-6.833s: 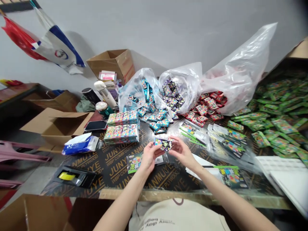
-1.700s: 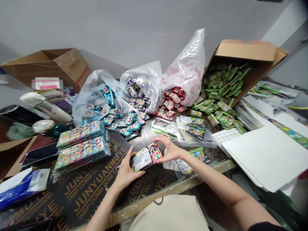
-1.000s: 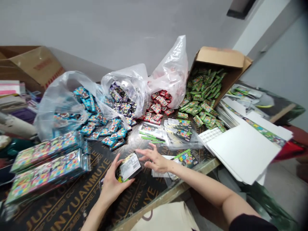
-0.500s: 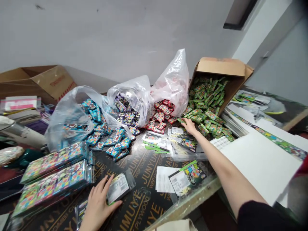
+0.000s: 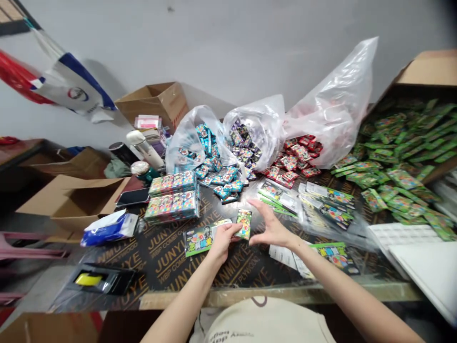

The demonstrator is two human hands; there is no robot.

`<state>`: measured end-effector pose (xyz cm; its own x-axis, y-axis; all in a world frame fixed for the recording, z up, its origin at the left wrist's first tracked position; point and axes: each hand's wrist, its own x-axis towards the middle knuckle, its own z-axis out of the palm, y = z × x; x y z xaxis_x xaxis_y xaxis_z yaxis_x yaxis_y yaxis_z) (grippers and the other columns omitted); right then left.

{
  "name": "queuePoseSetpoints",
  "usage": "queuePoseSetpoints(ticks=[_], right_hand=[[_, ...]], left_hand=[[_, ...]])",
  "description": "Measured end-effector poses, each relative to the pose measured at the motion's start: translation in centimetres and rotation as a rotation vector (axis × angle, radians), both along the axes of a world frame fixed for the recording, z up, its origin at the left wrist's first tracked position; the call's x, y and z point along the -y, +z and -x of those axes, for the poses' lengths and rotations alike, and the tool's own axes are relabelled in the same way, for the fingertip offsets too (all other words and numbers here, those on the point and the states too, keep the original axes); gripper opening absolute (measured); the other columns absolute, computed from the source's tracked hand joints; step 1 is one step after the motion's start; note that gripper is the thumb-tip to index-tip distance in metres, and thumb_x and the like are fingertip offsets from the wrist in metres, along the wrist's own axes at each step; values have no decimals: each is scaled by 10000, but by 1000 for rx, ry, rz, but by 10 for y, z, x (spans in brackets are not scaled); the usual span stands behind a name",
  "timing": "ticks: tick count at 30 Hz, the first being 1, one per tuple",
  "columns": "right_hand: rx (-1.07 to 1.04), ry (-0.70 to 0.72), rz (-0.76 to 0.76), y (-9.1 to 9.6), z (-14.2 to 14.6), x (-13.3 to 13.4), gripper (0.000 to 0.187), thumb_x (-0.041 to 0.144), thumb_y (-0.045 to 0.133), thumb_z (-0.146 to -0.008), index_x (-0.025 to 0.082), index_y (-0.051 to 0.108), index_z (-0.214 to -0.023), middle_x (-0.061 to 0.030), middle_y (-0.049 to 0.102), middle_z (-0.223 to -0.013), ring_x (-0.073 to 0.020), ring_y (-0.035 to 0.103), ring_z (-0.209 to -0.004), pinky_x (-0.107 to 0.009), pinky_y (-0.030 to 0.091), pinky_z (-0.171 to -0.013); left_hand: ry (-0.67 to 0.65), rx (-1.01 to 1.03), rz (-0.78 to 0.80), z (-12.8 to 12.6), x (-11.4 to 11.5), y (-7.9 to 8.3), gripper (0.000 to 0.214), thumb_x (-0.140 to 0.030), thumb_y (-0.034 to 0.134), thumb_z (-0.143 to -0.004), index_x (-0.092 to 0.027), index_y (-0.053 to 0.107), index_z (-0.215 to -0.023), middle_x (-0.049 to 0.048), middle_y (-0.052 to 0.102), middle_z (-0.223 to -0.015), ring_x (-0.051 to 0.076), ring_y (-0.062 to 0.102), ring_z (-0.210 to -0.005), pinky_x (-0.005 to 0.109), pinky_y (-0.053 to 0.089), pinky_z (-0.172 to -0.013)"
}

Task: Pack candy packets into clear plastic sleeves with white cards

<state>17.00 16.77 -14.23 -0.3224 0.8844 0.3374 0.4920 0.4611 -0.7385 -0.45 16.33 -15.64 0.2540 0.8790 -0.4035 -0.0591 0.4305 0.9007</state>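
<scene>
My left hand (image 5: 224, 240) pinches a small green packet (image 5: 244, 223) upright between thumb and fingers. Just right of it, my right hand (image 5: 272, 227) is held with thumb and fingers spread, nothing between them. Below the left hand lies a black-and-green printed card in a clear bag (image 5: 198, 240), partly covered by the fingers. Under the right forearm are white label sheets (image 5: 283, 256) and another printed card (image 5: 337, 257). Loose green packets (image 5: 389, 190) spill from a tipped carton (image 5: 428, 69) on the right.
Along the wall, clear bags spill blue packets (image 5: 228, 176), purple packets (image 5: 244, 143) and red packets (image 5: 296, 157). Stacked packet sets (image 5: 173, 205) stand at left, near a phone (image 5: 133, 197) and a tape dispenser (image 5: 102, 280). More cards in clear bags (image 5: 332, 209) lie right of centre.
The view has swung left. My right hand has come back from the green pile towards my left hand. A green packet is now in my left hand, which was spread over a bagged card.
</scene>
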Motion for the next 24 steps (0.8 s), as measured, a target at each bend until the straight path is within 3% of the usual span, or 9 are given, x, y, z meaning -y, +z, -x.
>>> queuePoseSetpoints(ticks=[2, 4, 6, 8, 10, 13, 19, 21, 24], right_hand=[[72, 43, -66, -3, 6, 6, 839, 391, 708, -574, 224, 324, -1301, -98, 433, -1258, -271, 384, -1153, -408, 284, -961], [94, -15, -92, -9, 9, 10, 711, 310, 662, -595, 221, 383, -1243, -84, 486, -1186, -259, 426, -1105, -398, 294, -949], [113, -116, -101, -17, 9, 10, 642, 258, 630, -583, 208, 421, -1188, -80, 508, -1144, -259, 447, -1073, -396, 299, -934], [166, -166, -96, -26, 8, 8, 623, 243, 627, -570, 202, 439, -1162, -78, 521, -1124, -267, 453, -1062, -406, 295, -923], [231, -162, -82, -34, 8, 6, 637, 270, 652, -568, 204, 445, -1167, -80, 528, -1120, -279, 449, -1062, -422, 286, -917], [274, -110, -52, -36, 10, 7, 707, 326, 699, -556, 210, 431, -1199, -88, 526, -1145, -291, 434, -1080, -453, 259, -931], [30, 208, 158, -22, 9, 9, 853, 357, 749, -549, 249, 341, -1290, -90, 443, -1290, -265, 395, -1182, -431, 260, -985], [-205, 156, 265, -18, 13, 8, 902, 385, 735, -584, 287, 247, -1336, -93, 398, -1334, -252, 382, -1212, -425, 293, -979], [-653, -87, 444, -10, 34, 6, 812, 431, 602, -727, 338, 101, -1359, -85, 442, -1296, -224, 486, -1127, -403, 412, -877]], left_hand=[[-24, -9, -16, 11, 0, 0, 375, -485, 639, -647, -127, 681, -749, 56, 658, -700, 130, 569, -595, 225, 410, -561], [-77, -145, -162, 26, -2, -1, 418, -510, 608, -667, -141, 682, -851, 81, 671, -823, 183, 599, -733, 277, 442, -661], [-152, -443, -429, 45, -5, -5, 568, -515, 660, -599, -180, 619, -1056, 105, 620, -1066, 263, 545, -989, 377, 400, -854], [-261, -769, -663, 63, -9, -13, 849, -455, 752, -472, -220, 470, -1238, 112, 507, -1245, 311, 419, -1157, 471, 254, -992], [-390, -957, -769, 76, -10, -22, 1018, -375, 778, -423, -224, 332, -1326, 118, 470, -1277, 313, 391, -1181, 510, 157, -1028], [-442, -989, -823, 82, -8, -29, 1058, -339, 746, -478, -211, 197, -1373, 109, 485, -1251, 274, 430, -1153, 488, 142, -1041], [-383, -813, -831, 75, 1, -13, 1059, -330, 755, -471, -225, 208, -1371, 88, 510, -1179, 272, 459, -1102, 470, 206, -1022], [-238, -747, -790, 68, 1, -8, 1003, -345, 759, -477, -227, 278, -1350, 84, 499, -1142, 269, 468, -1072, 438, 290, -979], [122, -606, -646, 48, 2, -6, 928, -382, 771, -478, -208, 377, -1300, 72, 497, -1067, 244, 500, -1000, 373, 383, -893]])
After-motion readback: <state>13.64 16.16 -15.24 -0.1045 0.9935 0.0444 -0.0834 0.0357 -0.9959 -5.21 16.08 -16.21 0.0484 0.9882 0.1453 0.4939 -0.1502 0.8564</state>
